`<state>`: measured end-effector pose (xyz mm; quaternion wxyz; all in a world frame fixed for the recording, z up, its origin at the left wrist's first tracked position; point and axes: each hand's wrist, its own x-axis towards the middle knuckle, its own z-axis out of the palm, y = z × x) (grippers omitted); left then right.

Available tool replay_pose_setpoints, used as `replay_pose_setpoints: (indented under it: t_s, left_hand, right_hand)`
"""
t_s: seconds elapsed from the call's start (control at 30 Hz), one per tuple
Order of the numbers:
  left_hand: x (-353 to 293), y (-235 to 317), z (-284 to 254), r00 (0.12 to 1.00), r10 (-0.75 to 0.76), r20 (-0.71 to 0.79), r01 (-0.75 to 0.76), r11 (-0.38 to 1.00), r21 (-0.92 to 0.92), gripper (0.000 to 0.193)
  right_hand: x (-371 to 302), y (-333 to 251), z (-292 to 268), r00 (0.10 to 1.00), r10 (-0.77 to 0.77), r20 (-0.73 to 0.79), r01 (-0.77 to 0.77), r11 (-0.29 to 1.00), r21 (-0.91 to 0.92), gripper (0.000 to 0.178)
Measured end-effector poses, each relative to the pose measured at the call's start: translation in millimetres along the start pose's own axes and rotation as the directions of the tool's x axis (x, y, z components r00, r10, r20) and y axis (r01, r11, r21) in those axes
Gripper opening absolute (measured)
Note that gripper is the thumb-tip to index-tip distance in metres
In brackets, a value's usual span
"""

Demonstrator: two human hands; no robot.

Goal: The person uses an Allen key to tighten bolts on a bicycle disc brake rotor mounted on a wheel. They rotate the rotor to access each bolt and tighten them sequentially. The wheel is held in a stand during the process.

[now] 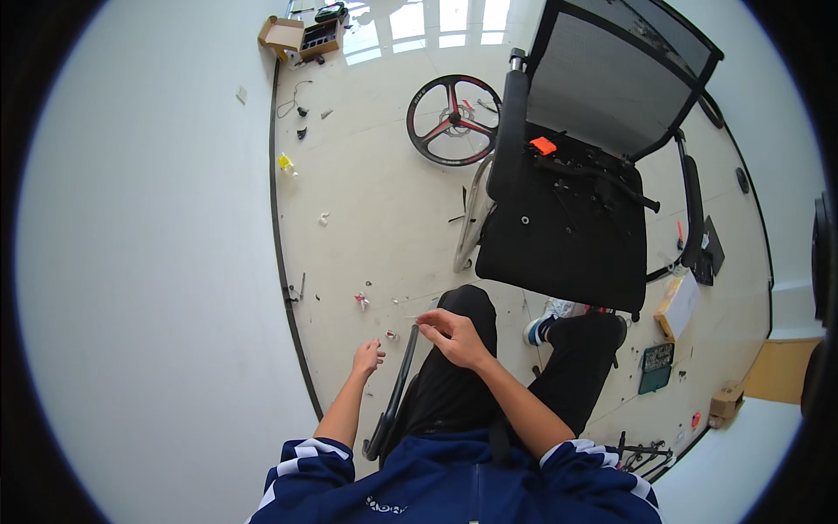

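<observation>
A slim black tube [399,384] stands slanted beside my left thigh, its upper end between my two hands. Close to that end, my right hand [454,339] has its thumb and fingertips pinched together; a thin pale sliver shows at the tips, too small to name. Left of the tube, my left hand [368,358] is held with its fingers curled in, and whatever they may hold is too small to see. Beyond the hands, a small red-and-white scrap [361,300] lies on the floor.
Ahead to the right stands a black mesh-backed office chair [559,236] with an orange item [543,145] and dark parts on its seat. A three-spoke wheel [454,120] lies beside it. At right are a green tool case [656,368] and a cardboard box [727,399]. A white wall [148,262] borders the left.
</observation>
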<state>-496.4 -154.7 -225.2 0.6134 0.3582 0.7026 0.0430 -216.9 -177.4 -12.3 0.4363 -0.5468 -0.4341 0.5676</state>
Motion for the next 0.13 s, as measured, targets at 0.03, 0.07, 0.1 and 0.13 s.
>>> replay_pose_setpoints:
  t_s: [0.03,0.07,0.1,0.13]
  left_hand:
    - [-3.0,4.3,-0.1,1.0,0.008,0.013,-0.008,1.0,-0.005,0.055]
    - [-5.2,9.2,0.9,0.999,0.016,0.027,-0.016,1.0,-0.01,0.055]
    - [-5.6,13.3,2.1,0.999,0.028,0.039,-0.027,0.999,-0.018,0.055]
    - [-4.2,19.0,2.4,0.998,0.039,0.058,-0.038,0.999,-0.031,0.057]
  right_hand:
    - [-1.4,-0.8,-1.8,1.0,0.011,0.0,-0.011,1.0,0.01,0.031]
    - [-3.2,0.4,-4.8,1.0,0.009,-0.012,-0.008,0.999,0.042,0.032]
    - [-5.6,3.8,-9.5,1.0,0.002,-0.022,0.0,0.997,0.072,0.032]
    - [-8.1,8.5,-15.3,0.999,-0.004,-0.031,0.007,0.995,0.102,0.032]
